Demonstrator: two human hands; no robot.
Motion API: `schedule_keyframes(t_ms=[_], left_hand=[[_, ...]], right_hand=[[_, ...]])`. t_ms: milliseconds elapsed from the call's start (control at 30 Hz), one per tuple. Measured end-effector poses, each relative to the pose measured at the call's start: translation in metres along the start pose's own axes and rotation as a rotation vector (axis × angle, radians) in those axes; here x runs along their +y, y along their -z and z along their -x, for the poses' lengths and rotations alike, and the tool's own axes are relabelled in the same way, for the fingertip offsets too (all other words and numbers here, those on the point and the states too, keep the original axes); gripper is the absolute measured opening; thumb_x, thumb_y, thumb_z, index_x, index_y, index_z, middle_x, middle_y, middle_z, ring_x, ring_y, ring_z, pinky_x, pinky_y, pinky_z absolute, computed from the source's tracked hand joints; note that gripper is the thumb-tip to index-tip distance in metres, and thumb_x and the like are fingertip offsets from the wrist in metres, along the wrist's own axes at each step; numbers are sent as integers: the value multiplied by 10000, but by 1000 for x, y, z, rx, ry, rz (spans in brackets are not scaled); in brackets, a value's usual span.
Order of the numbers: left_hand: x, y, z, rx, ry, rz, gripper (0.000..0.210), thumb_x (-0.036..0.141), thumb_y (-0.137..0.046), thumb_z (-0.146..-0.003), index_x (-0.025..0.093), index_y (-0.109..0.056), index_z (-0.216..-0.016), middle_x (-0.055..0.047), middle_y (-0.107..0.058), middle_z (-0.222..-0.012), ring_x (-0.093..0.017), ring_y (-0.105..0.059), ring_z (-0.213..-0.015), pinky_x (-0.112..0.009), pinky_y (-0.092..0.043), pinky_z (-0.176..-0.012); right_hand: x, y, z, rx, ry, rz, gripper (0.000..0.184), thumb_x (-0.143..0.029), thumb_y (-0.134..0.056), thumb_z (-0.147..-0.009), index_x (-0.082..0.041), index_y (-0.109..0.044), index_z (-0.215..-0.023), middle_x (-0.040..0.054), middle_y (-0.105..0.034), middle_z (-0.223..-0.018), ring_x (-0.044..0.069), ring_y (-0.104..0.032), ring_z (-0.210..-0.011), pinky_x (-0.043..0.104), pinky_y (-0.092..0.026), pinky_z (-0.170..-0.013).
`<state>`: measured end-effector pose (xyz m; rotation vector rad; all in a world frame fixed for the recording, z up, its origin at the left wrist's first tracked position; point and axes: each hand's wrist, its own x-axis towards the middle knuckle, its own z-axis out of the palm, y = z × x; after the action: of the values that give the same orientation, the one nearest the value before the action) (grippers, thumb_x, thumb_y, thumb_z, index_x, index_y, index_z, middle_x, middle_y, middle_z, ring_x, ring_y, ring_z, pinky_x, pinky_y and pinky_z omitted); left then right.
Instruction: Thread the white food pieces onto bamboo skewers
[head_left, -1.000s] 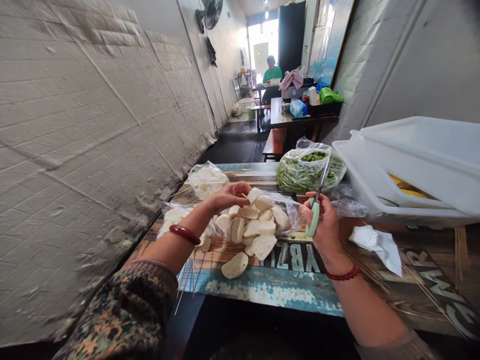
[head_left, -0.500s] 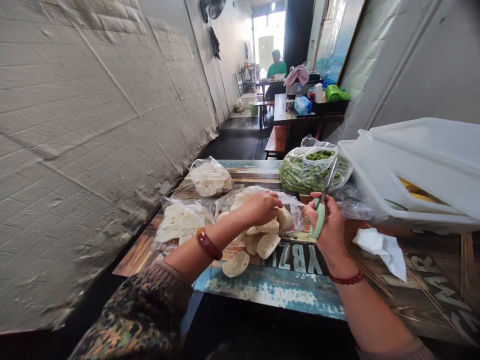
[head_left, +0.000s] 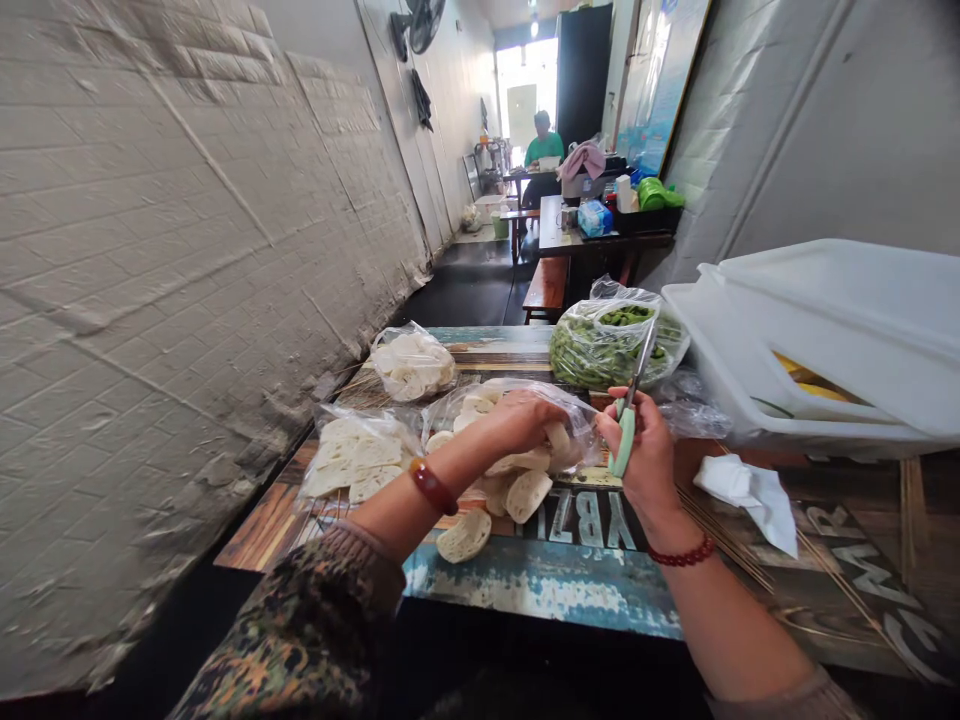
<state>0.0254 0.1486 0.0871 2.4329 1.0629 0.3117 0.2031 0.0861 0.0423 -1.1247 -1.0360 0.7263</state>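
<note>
A clear plastic bag (head_left: 585, 430) lies open on the table with pale, bread-like slices (head_left: 529, 495) in and in front of it. My left hand (head_left: 531, 420) reaches over into the bag mouth, fingers curled down among the slices; their tips are hidden. In my right hand (head_left: 646, 445) is a pair of scissors (head_left: 622, 440) with light green handles, its blades pointing up and away. The thumb and finger of that hand are also at the bag's right edge. One loose slice (head_left: 463, 536) rests near the table's front edge.
Two more bags of pale slices, a nearer one (head_left: 352, 455) and a farther one (head_left: 412, 365), lie left. Behind stands a bag of green vegetables (head_left: 600, 350). To the right are a white plastic tub (head_left: 720, 370), crumpled tissue (head_left: 750, 495) and thin sticks (head_left: 727, 540). A person (head_left: 543, 145) sits far back.
My left hand has pushed slightly deeper into the bag, and its plastic has lifted around the fingers. The scissors stay in my right hand. The whole view has shifted a little.
</note>
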Motion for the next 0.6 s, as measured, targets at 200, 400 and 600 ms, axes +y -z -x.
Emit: schedule_keyframes(t_ms=[200,400,600], left_hand=[[-1,25,38,159,39,419,271,132,-681,-709,160,-689,-979,-73,-718,-995,-213,-654,-926,-331,-490,-861],[8,26,71,409,237,1238,409,382,-792,-716,157,-614,-1007,-56,-704,-926,-176,-687,-789,-318,-554,-758],[23,17,96,479,290,1565,363,320,-723,-761,128,-620,-1052,-154,-711,-1121,-266,-712,-938,-353,-587,-772]], right_hand=[[-4,-1,3,-34,-38,-41,352,-331,-720,-747,-219,-602,-1060,-34,-577,-773,99,-479,-524,208,-394,-434],[4,0,4,-64,-24,-12,379,-379,-746,-743,-215,-621,-1062,-26,-589,-788,109,-501,-563,211,-414,-474],[9,2,2,-97,0,72,427,-453,-766,-737,-205,-666,-1069,-8,-617,-774,141,-543,-598,240,-446,-513]])
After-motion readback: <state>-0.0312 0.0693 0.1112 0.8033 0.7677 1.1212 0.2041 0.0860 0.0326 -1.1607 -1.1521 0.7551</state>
